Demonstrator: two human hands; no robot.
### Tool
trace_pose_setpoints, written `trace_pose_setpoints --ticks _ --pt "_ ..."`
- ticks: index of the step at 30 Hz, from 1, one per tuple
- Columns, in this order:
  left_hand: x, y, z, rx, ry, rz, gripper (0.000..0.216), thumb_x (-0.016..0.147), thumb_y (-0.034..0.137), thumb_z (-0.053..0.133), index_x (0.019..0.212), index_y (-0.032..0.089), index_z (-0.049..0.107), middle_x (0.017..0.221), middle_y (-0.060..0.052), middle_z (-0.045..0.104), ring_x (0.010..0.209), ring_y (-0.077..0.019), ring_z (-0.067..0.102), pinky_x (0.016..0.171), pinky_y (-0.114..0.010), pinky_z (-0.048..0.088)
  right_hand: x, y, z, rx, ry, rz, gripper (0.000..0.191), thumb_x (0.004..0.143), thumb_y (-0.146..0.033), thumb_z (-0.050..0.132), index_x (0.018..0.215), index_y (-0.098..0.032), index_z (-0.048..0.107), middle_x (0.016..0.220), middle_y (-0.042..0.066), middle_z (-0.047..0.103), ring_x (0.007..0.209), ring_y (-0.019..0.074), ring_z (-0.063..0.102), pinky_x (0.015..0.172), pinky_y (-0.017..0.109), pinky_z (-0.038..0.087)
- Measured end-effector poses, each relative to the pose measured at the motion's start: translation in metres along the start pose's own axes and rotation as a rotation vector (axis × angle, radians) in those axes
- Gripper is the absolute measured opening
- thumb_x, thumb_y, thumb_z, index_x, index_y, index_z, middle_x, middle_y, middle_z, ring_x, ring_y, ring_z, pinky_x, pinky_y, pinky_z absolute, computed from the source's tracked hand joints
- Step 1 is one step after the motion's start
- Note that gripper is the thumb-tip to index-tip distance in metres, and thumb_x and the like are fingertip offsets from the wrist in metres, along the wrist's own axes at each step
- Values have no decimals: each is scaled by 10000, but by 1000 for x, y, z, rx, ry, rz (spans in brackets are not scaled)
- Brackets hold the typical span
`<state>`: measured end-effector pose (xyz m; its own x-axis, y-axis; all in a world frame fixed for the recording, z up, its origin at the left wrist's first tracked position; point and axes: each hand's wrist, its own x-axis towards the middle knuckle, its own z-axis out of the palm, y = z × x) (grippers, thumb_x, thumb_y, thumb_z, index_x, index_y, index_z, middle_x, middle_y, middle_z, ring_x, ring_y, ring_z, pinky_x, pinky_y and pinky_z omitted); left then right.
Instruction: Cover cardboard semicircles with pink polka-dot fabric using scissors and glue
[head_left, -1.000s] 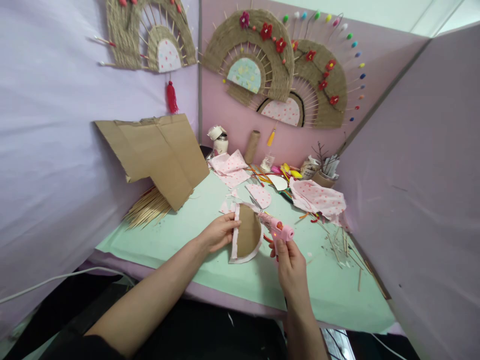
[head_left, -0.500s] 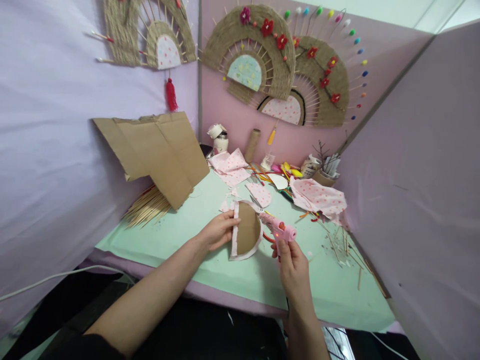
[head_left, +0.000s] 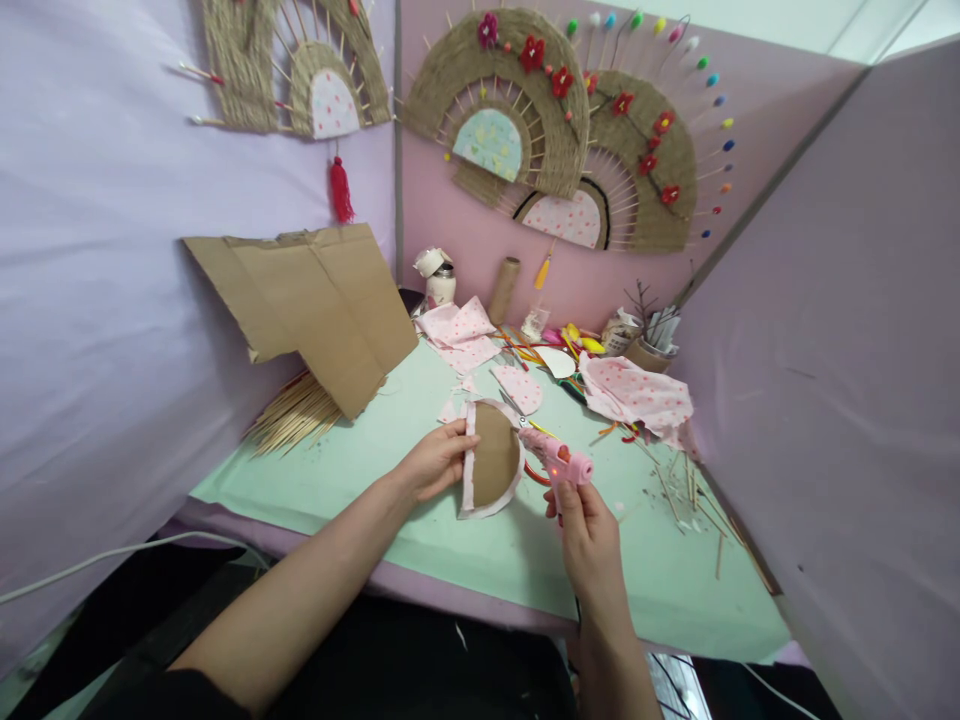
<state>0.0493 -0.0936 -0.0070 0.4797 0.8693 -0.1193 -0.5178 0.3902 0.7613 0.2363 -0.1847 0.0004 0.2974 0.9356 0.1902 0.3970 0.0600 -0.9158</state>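
A half-round cardboard piece (head_left: 493, 462) edged with pink fabric lies on the green table (head_left: 360, 470). My left hand (head_left: 435, 462) pinches its straight left edge, fingers closed on the fabric border. My right hand (head_left: 585, 535) grips a pink glue gun (head_left: 559, 460) by the handle. The gun's nozzle points up and left at the piece's upper right rim, with a small red light showing on its body.
A large bent cardboard sheet (head_left: 315, 300) leans against the left wall over a bundle of bamboo sticks (head_left: 296, 415). Pink fabric scraps (head_left: 637, 392), a cardboard tube (head_left: 504, 290), a small jar (head_left: 439, 283) and loose sticks (head_left: 686, 490) crowd the back and right. Woven fans (head_left: 559, 130) hang on the walls.
The glue gun and my right hand have shifted slightly; the nozzle stays at the piece's upper right rim. My left hand keeps its hold on the straight edge.
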Motion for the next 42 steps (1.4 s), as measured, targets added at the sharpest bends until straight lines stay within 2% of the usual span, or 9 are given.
trace_pose_setpoints --ticks 9,13,18,23,27,30,34,39,42 --pt "0 0 0 -28 20 18 323 741 145 677 1060 102 648 1073 -139 682 928 -211 657 873 -335 486 -1 -1 -3 -45 -5 12 459 867 -572 418 828 -158 612 671 41 615 598 166 535 559 266 400" --pt "1 2 -1 -53 47 47 281 752 119 653 1032 106 652 1016 -123 697 900 -203 661 840 -326 498 0 -1 -18 -155 -17 10 495 874 -585 378 898 -154 620 706 59 625 607 180 540 567 278 411" --pt "-1 6 -3 -97 6 54 262 775 116 622 1036 117 640 976 -105 700 873 -189 662 818 -309 499 19 16 -54 -634 200 -84 572 858 -601 357 1049 -124 608 860 141 631 810 277 555 718 382 422" --pt "-5 8 -1 -97 -72 27 310 776 135 635 1085 119 625 1024 -111 688 903 -184 655 838 -291 481 35 55 -80 -1006 318 22 538 839 -507 403 1000 -39 615 819 213 606 792 348 559 681 447 413" --pt "-7 7 0 -62 -124 15 342 771 176 661 1108 137 622 1040 -117 683 905 -203 654 829 -307 471 33 76 -89 -1027 306 25 428 793 -512 496 885 -127 660 809 228 606 761 369 552 641 476 399" --pt "-10 5 0 -26 -186 -4 353 764 196 677 1110 150 626 1055 -119 678 921 -213 649 829 -314 463 36 61 -91 -935 322 -81 431 792 -514 485 923 -149 675 959 245 606 875 384 541 702 511 400" --pt "-17 1 1 61 -337 -91 368 763 224 688 1121 163 629 1072 -123 671 958 -221 639 850 -322 450 57 4 -69 -453 90 -194 440 829 -485 454 1011 -144 665 984 149 637 853 255 570 737 396 442" --pt "-21 -2 4 217 -490 -118 350 783 274 673 1115 165 641 1071 -117 668 1003 -230 618 880 -328 429 89 -46 -11 90 -609 13 394 787 -504 550 819 -139 695 584 -4 548 496 97 422 467 221 323" --pt "-20 -1 5 258 -528 -83 340 799 294 654 1115 167 643 1068 -113 665 999 -230 614 883 -331 425 94 -48 13 231 -773 138 351 732 -489 624 687 -142 651 496 -53 456 430 62 337 426 194 256"
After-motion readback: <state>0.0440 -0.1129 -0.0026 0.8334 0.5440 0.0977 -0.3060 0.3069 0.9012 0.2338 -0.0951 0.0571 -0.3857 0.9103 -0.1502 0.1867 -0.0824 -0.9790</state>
